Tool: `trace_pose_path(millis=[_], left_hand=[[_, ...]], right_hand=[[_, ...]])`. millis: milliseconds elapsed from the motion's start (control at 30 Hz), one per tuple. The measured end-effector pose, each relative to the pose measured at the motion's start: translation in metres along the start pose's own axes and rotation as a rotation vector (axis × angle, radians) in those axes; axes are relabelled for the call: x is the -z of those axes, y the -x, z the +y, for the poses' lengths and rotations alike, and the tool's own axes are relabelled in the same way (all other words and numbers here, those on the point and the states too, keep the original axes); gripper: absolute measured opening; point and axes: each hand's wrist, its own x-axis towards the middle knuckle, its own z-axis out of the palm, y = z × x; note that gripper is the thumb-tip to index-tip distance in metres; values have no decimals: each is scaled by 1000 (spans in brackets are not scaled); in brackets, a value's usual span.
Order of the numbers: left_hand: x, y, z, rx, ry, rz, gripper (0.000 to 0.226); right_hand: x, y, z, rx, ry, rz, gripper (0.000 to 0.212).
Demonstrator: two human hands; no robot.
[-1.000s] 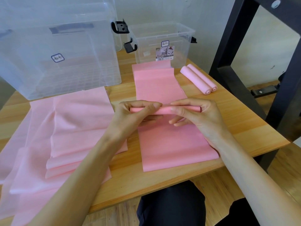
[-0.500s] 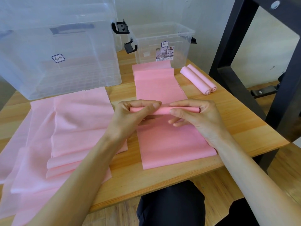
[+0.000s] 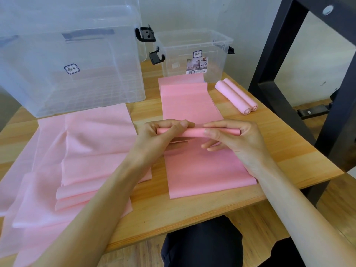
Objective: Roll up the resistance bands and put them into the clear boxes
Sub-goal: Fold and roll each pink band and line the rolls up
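Note:
A long pink resistance band lies flat down the middle of the wooden table. Part of it is wound into a thin roll held just above the sheet. My left hand grips the roll's left end, fingers over the top. My right hand pinches the right end between thumb and fingers. Two finished pink rolls lie side by side at the back right. A small clear box stands behind the band, a large clear box at the back left.
A pile of loose pink bands covers the table's left side and hangs over the front edge. A black metal frame stands close to the table's right side. My dark-clothed knees are under the front edge.
The roll has moved a little away from me along the band, and the flat end near the table's front edge has drawn slightly inward. Both hands keep their hold.

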Motion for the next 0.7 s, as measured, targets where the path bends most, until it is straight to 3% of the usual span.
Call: trace_pose_path(millis=[367, 700], left_hand=[[5, -1, 1, 94, 165, -134, 23], [1, 0, 0, -55, -16, 19, 15]], right_hand=[[-1, 1, -3, -58, -16, -11, 22], [0, -2, 0, 0, -1, 0, 18]])
